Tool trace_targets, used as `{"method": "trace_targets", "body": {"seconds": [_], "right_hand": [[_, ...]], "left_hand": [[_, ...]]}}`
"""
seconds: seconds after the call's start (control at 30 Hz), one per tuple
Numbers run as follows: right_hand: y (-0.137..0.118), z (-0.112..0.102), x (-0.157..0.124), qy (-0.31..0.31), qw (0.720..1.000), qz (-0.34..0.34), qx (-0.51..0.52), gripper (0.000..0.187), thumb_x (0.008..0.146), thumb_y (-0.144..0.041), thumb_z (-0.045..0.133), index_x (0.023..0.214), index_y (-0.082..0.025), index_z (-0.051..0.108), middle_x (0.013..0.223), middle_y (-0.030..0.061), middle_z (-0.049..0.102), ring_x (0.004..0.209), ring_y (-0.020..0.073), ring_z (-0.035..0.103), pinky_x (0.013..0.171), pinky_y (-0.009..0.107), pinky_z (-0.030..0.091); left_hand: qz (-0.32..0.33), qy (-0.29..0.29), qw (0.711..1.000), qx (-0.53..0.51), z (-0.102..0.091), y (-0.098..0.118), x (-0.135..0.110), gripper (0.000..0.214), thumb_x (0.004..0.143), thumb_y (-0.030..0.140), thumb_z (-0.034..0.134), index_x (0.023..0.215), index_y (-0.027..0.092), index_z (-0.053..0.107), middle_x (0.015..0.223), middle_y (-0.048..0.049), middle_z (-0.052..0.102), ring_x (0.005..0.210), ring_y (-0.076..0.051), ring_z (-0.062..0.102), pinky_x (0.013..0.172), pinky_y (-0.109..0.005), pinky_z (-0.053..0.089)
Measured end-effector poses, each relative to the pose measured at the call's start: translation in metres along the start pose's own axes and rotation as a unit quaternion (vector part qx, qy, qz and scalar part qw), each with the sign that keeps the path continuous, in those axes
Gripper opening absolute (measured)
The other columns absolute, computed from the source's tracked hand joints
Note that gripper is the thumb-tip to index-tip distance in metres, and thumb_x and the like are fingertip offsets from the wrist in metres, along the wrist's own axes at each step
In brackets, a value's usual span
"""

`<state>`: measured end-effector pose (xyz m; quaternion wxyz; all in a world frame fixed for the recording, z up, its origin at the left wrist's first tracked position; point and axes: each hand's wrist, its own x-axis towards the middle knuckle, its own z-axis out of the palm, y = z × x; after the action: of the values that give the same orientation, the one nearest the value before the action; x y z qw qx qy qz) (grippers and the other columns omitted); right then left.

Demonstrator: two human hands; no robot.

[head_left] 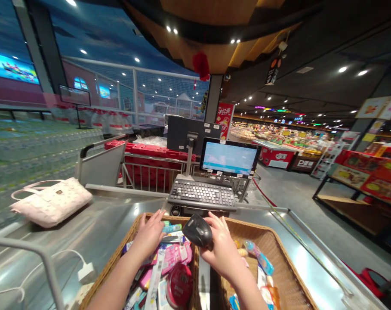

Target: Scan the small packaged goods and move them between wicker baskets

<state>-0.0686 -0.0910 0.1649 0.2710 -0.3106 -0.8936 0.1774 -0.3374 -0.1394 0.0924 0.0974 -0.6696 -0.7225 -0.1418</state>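
Note:
My right hand (219, 241) is wrapped round a black handheld barcode scanner (198, 230), held above the divider between two wicker compartments. My left hand (152, 230) reaches over the left wicker basket (124, 245), fingers stretched out near its far rim, beside a green and blue packet (172, 227). Below lie a pink package (179, 254), a round red container (180, 285) and other small packs. In the right wicker basket (288, 275), right of my right forearm, is a blue-capped clear bottle (264, 263) among several small packages.
Behind the baskets stand a keyboard (201, 192) and a lit monitor (230, 158). A pale handbag (55, 202) lies on the metal counter (114, 215) at left, with a white charger and cable (86, 272) nearer me. A grey metal rail (37, 247) curves up at the lower left.

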Motion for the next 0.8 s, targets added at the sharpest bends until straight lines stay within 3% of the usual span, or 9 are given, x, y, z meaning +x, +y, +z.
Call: {"method": "trace_targets", "body": {"seconds": [0.23, 0.43, 0.6, 0.8], "right_hand": [[0.002, 0.008, -0.012, -0.012, 1.0, 0.02, 0.017, 0.053, 0.064, -0.013, 0.058, 0.115, -0.026, 0.065, 0.124, 0.0068, 0.061, 0.139, 0.0325, 0.037, 0.116, 0.061, 0.015], [0.018, 0.001, -0.036, 0.0, 0.998, 0.066, 0.006, 0.059, 0.061, -0.009, 0.054, 0.116, -0.028, 0.064, 0.126, 0.0045, 0.06, 0.138, 0.0311, 0.038, 0.117, 0.061, 0.012], [0.046, -0.021, -0.067, 0.042, 0.992, 0.117, -0.024, 0.057, 0.063, -0.011, 0.056, 0.118, -0.024, 0.064, 0.126, 0.0074, 0.061, 0.138, 0.0329, 0.038, 0.116, 0.062, 0.016], [0.08, -0.059, -0.109, 0.138, 0.973, 0.174, -0.058, 0.054, 0.066, -0.013, 0.056, 0.119, -0.02, 0.061, 0.128, 0.011, 0.06, 0.136, 0.0336, 0.041, 0.115, 0.058, 0.024]], "left_hand": [[-0.014, -0.036, 0.999, 0.017, 0.02, -0.001, -0.01, 0.022, 0.081, 0.014, 0.049, 0.086, 0.019, 0.07, 0.145, -0.0186, 0.047, 0.136, -0.033, 0.043, 0.108, -0.068, 0.025], [-0.034, -0.021, 0.999, 0.024, 0.016, 0.018, 0.001, 0.037, 0.083, 0.018, 0.053, 0.119, 0.016, 0.064, 0.151, -0.0216, 0.037, 0.14, -0.035, 0.037, 0.109, -0.066, 0.029], [0.047, 0.002, 0.998, -0.037, 0.022, 0.06, 0.02, 0.037, 0.084, 0.026, 0.057, 0.12, 0.019, 0.063, 0.152, -0.0172, 0.038, 0.14, -0.033, 0.037, 0.112, -0.063, 0.027], [0.164, -0.02, 0.982, -0.088, 0.043, 0.141, 0.044, 0.034, 0.083, 0.026, 0.061, 0.118, 0.023, 0.062, 0.155, -0.0138, 0.034, 0.145, -0.031, 0.027, 0.115, -0.062, 0.022]]}}
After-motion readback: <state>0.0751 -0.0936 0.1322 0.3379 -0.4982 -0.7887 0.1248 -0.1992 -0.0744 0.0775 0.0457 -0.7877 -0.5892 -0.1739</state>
